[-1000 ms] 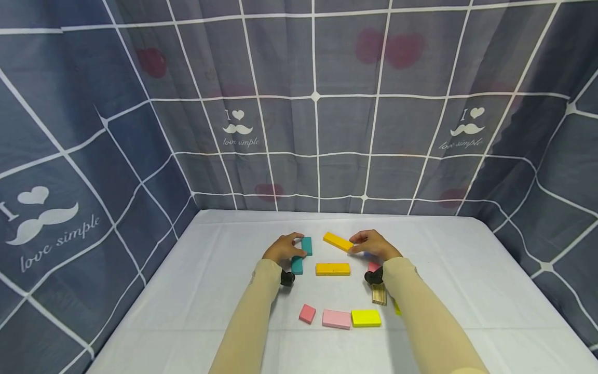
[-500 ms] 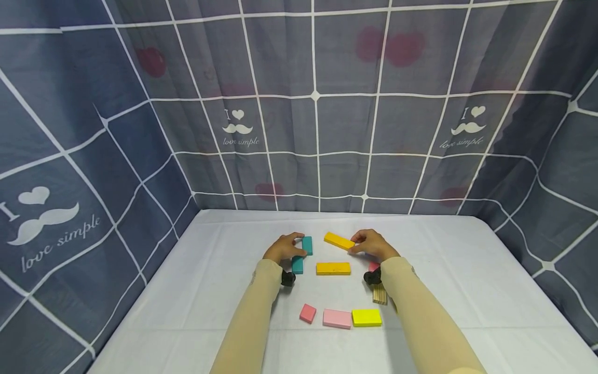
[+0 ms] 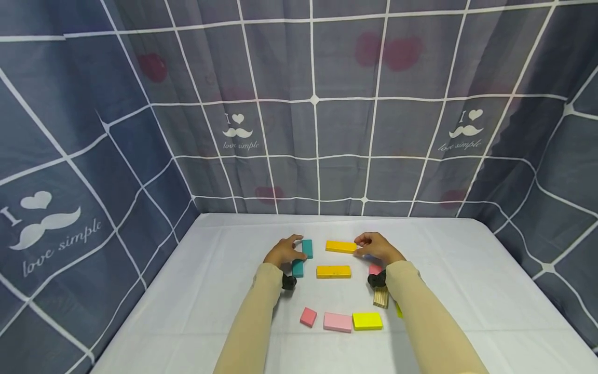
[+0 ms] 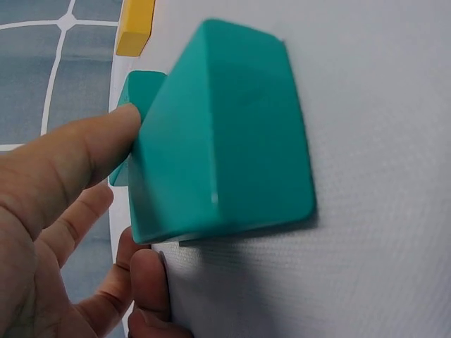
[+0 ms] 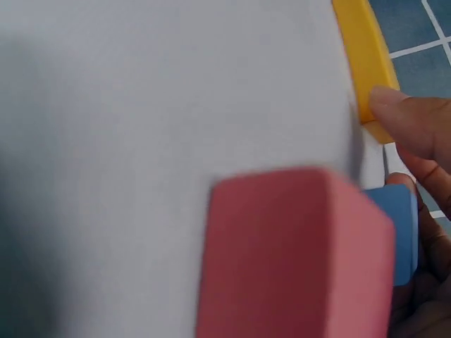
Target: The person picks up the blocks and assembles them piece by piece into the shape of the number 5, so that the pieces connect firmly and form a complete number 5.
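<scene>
Two teal blocks lie end to end, slightly offset, by my left hand. Its thumb rests at the near end of the far teal block; the other fingers spread loosely around that block's left side. The near teal block fills the left wrist view. My right hand pinches the right end of the far orange-yellow block between thumb and fingertips. Beside its other fingers stands a blue block, mostly hidden in the head view. A red block sits under the right wrist.
A second orange-yellow block lies mid-table. Nearer lie a small red block, a pink block and a bright yellow block. A striped wooden block and a partly hidden yellow piece are by the right sleeve.
The far orange-yellow block has turned from a slant to nearly parallel with the second one, its right end shifting slightly right with my right hand. The left hand stays at the teal block.
</scene>
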Motion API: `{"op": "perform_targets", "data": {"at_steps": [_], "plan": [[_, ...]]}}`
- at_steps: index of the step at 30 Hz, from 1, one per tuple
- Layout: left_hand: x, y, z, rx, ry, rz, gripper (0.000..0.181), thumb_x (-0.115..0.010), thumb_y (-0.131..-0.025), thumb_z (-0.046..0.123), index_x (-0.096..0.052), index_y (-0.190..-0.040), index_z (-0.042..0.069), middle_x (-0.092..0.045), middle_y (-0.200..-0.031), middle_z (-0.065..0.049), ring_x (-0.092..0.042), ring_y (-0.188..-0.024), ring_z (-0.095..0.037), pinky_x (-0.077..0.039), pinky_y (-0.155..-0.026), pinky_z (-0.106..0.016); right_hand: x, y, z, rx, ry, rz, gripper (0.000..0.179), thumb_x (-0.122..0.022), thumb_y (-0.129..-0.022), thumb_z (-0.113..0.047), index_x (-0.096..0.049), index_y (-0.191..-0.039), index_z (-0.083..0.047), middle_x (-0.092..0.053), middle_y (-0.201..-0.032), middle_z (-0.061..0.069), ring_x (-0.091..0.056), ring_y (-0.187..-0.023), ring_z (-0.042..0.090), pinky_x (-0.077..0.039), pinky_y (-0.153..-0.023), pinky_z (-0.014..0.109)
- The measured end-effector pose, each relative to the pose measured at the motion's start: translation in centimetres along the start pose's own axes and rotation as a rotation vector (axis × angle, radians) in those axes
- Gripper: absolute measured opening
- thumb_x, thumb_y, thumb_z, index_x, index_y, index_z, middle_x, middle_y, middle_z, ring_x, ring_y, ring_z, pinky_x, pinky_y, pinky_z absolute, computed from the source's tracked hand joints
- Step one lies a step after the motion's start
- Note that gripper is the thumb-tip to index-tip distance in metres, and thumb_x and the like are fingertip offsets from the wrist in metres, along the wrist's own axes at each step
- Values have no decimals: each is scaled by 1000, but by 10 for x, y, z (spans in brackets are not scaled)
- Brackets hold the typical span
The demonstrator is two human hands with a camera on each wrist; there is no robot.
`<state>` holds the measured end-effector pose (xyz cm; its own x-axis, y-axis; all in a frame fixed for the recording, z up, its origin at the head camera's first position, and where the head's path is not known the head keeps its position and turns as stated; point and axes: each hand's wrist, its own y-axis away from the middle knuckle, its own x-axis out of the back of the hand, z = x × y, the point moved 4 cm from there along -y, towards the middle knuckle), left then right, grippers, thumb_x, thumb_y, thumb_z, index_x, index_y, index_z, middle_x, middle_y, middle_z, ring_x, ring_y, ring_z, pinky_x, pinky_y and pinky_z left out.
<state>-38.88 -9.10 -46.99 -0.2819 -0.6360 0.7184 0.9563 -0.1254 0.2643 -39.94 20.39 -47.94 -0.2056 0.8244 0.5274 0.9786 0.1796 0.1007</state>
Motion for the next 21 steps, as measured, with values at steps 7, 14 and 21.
{"op": "perform_targets", "data": {"at_steps": [7,14,21], "plan": [[-1,3,1,-18,19,12,68,-82,-96,24,-53,-158,15,-60,-141,-21,-59,-124,-38,-43,-117,-60,0,-2,6,-17,3,14,31,-83,-89,3,-71,-117,11,-64,-94,6,-54,-88,19,-48,-79,24],[-2,3,0,-6,20,14,65,-82,-96,24,-56,-155,15,-60,-137,-19,-59,-120,-37,-45,-116,-60,0,-3,8,-46,-27,16,31,-83,-91,2,-71,-119,8,-62,-94,4,-54,-90,19,-48,-80,25],[-3,-2,-1,5,11,13,61,-81,-96,24,-59,-153,17,-59,-138,-19,-59,-120,-37,-46,-115,-61,1,-2,5,-37,-14,20,30,-83,-91,1,-72,-118,8,-62,-94,5,-54,-89,20,-47,-80,27]]}}
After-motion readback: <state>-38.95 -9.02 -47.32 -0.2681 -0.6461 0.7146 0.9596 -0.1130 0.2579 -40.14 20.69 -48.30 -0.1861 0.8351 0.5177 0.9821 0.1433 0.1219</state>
